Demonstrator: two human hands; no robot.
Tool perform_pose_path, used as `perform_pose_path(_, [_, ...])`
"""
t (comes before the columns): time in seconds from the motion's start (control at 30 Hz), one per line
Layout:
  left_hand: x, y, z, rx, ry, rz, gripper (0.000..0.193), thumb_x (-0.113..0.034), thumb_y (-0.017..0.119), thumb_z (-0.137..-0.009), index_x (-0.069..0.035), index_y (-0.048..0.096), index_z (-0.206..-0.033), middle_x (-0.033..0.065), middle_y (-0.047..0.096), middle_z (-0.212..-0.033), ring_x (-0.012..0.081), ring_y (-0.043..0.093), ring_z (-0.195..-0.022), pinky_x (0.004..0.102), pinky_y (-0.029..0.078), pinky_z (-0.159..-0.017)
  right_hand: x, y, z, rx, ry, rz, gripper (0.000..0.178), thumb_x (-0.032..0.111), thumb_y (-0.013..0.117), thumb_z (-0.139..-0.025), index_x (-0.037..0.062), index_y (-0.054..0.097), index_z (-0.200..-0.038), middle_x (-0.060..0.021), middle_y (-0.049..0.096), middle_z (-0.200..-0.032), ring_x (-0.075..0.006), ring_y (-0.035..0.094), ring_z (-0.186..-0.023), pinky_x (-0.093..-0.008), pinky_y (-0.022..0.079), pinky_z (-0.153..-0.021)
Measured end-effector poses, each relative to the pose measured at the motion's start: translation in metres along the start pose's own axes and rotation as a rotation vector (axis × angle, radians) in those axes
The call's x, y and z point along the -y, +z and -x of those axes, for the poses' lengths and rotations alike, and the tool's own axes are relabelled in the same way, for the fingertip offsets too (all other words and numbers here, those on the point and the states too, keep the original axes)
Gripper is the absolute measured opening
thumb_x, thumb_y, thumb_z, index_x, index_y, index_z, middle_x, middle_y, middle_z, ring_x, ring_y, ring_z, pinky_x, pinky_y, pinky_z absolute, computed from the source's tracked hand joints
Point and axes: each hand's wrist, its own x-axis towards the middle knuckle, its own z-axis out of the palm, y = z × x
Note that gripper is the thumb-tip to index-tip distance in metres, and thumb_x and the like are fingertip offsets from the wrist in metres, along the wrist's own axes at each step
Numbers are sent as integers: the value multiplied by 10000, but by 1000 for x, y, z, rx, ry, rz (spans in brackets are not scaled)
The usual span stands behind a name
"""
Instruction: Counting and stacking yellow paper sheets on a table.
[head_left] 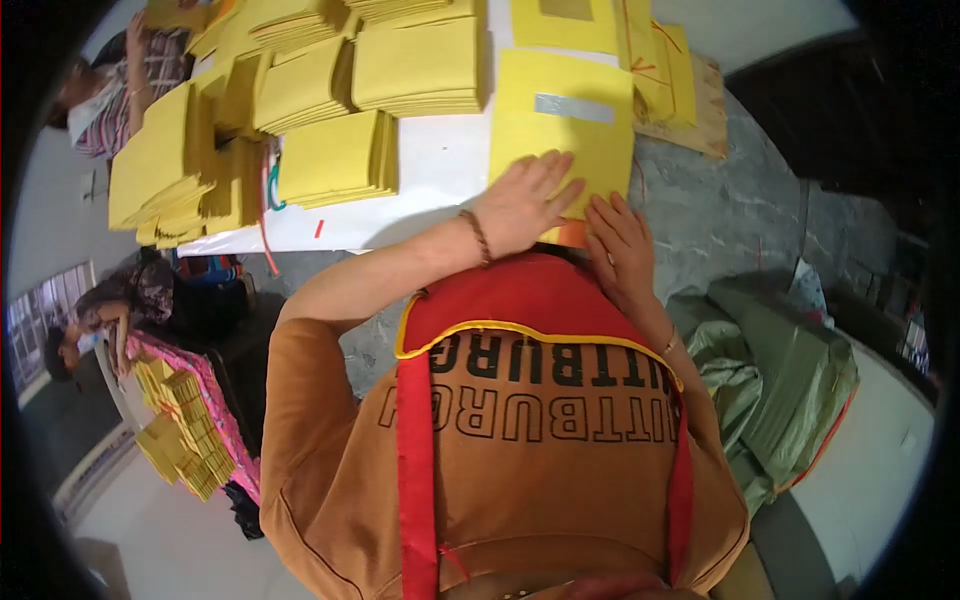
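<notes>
A yellow paper piece [560, 80], like a large envelope, lies on the table in front of me with a silver-grey strip [575, 106] across it. My left hand [532, 200] rests flat on its near part, fingers stretched out and somewhat apart. Close beside it, my right hand [622, 245] lies at the paper's near right corner with its fingers extended. Neither hand grips anything that shows. Something orange [568, 234] shows between my hands at the near edge. Whether the paper is one piece or a pile, I cannot tell.
Several stacks of folded yellow paper [335, 160] cover the left of the white tabletop [440, 160]. A red-and-teal tool [272, 190] lies beside them. Tied yellow bundles [665, 75] lie on a wooden board [708, 100]. Two people [120, 110] are at left; green wrapped bundles [780, 370] stand right.
</notes>
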Motion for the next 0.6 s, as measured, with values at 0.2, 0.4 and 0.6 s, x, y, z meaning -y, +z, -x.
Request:
perform_pose_path(0.2, [-21,12,-11,-152,-28,-356,487,-203,519,-770,15,504,-1206,232,561,-1107,304,562,-979,339,441,-742,-21,-13,0,-122,480,-835,278,144,487,-915,12,588,-1139,-116,584,-1184,-263,493,-1174,-371,346,-997])
perform_pose_path(0.4, [22,-41,8,-265,-62,-100,354,-173,559,-733,-67,578,-1070,72,603,-976,178,588,-870,294,440,-689,-25,-7,-19,-422,195,-625,334,186,424,-948,-7,545,-1192,-133,518,-1265,-247,429,-1233,-373,296,-1030])
perform_pose_path(0.6, [100,-75,132,-341,-286,-358,440,-77,538,-744,-151,563,-1177,37,591,-1153,180,552,-1042,358,404,-856,-27,0,-13,-253,282,-676,329,179,379,-964,4,563,-1173,-113,557,-1210,-219,474,-1171,-343,328,-994])
